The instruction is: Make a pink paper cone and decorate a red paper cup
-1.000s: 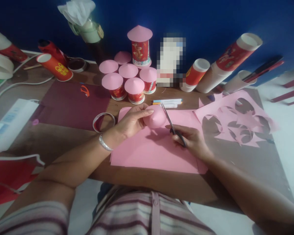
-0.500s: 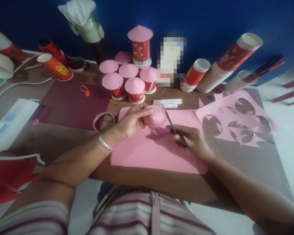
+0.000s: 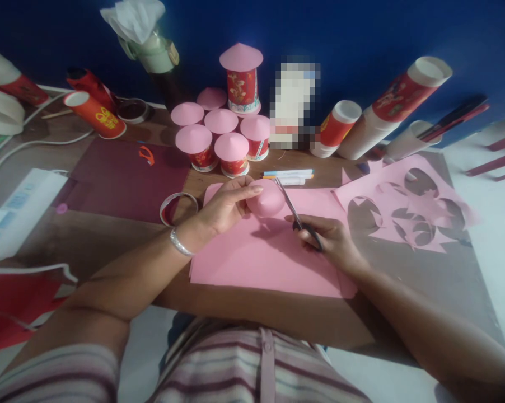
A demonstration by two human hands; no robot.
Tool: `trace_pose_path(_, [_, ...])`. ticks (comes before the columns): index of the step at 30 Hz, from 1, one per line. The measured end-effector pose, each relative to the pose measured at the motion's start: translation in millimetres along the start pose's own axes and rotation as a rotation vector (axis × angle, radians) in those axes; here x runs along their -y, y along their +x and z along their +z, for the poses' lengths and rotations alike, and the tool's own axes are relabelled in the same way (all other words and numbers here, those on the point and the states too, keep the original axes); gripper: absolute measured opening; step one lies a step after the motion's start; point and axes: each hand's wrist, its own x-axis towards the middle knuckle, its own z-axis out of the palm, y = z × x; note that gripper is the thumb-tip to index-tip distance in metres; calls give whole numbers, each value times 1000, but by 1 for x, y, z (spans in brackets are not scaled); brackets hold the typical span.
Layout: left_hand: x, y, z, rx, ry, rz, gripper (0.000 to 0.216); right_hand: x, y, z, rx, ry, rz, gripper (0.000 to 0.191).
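Note:
A small pink paper cone [image 3: 268, 200] is pinched between the thumb and fingers of my left hand [image 3: 232, 204], which wears a silver bangle [image 3: 180, 243]. My right hand [image 3: 330, 238] grips a pair of scissors [image 3: 297, 215] with black handles. The blades reach up to the cone's right edge; whether they touch the paper I cannot tell. Below both hands lies a stack of pink paper sheets [image 3: 261, 263]. Behind them stand several red paper cups [image 3: 202, 159] topped with pink cones, with one taller capped cup [image 3: 241, 89] at the back.
Cut-out pink paper scraps [image 3: 387, 190] lie at the right. Markers [image 3: 288, 173] rest beyond the sheets, and a tape roll [image 3: 179, 208] is beside my left wrist. Stacked cups [image 3: 395, 106] lean at the back right. An orange clip-like piece [image 3: 146, 155] lies on a dark red mat [image 3: 130, 184].
Almost nothing differs. The scissor blades and the cone's edge have shifted very slightly to the left, while both hands keep their holds.

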Motion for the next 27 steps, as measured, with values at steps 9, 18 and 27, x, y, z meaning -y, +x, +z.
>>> trace_pose_path(9, [-2,1,0,-10,18,4,41,-2,1,0,4,45,4,67])
trace_pose_path(18, [-2,0,1,-25,25,1,41,-1,1,-1,6,14,0,68])
trace_pose_path(27, [-2,1,-1,-14,21,0,39,-1,2,-2,17,6,-12,66])
